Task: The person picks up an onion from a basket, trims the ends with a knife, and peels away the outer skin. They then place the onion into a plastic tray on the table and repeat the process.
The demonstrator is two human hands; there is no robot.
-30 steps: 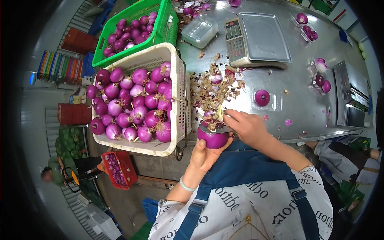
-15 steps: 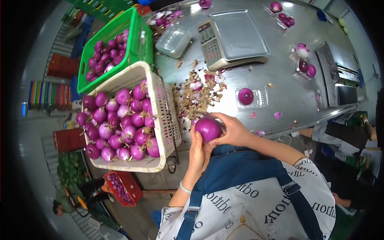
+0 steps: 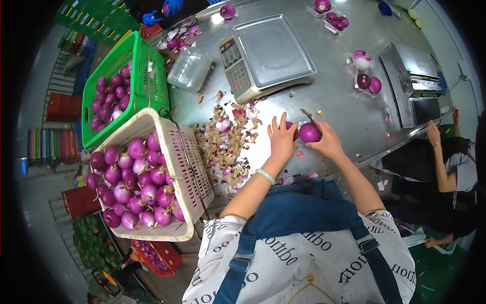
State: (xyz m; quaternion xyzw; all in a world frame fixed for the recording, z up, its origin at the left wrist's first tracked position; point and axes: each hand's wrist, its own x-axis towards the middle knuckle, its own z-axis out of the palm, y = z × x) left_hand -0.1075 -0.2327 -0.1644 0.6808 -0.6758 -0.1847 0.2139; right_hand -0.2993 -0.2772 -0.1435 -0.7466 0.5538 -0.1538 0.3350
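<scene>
My right hand (image 3: 326,144) grips a peeled purple onion (image 3: 310,133) low over the steel table. A thin dark strip (image 3: 307,115) juts up beside that onion; I cannot make out what it is. Fingers spread, my left hand (image 3: 282,143) is at a second purple onion (image 3: 291,130), which it partly covers. The two onions lie side by side. My hands and the onions mostly hide the clear plastic tray beneath them. Left of my hands spreads a heap of dry onion skins and roots (image 3: 220,137).
A white crate (image 3: 195,162) full of onions stands at left, with a green crate (image 3: 154,76) of onions behind. Beyond my hands are a scale (image 3: 276,53) and a clear container (image 3: 190,68). Packed onions (image 3: 367,83) sit near a metal machine (image 3: 405,86). Blue-gloved hands (image 3: 172,7) appear across the table.
The onion held in both hands near my body has moved forward and right, beside the onion in the tray. My left hand has let go of it and spread its fingers. The view has shifted.
</scene>
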